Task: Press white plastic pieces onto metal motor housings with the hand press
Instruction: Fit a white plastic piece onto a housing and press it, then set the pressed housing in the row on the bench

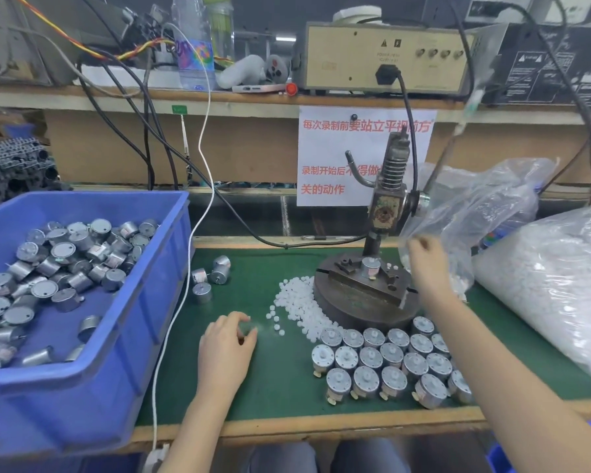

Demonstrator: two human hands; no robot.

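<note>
The left hand (227, 343), fingers curled, hung at seven o'clock of the white plastic pieces (297, 302); whether it pinched one, I could not tell. The right hand (423, 257) pinched the clear bag (475, 213) at three o'clock of the hand press (388, 199). A tug might have spilled pieces over the motor housing (370, 268) seated on its base, fouling the stroke.

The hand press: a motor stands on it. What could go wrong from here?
1. The right hand pinches the clear bag beside the hand press; white pieces might spill onto its base, where a few loose pieces already lie near the motor and could spoil the seating.
2. The pile of white pieces reaches the rows of standing motors; the left hand, close by, might scatter them.
</note>
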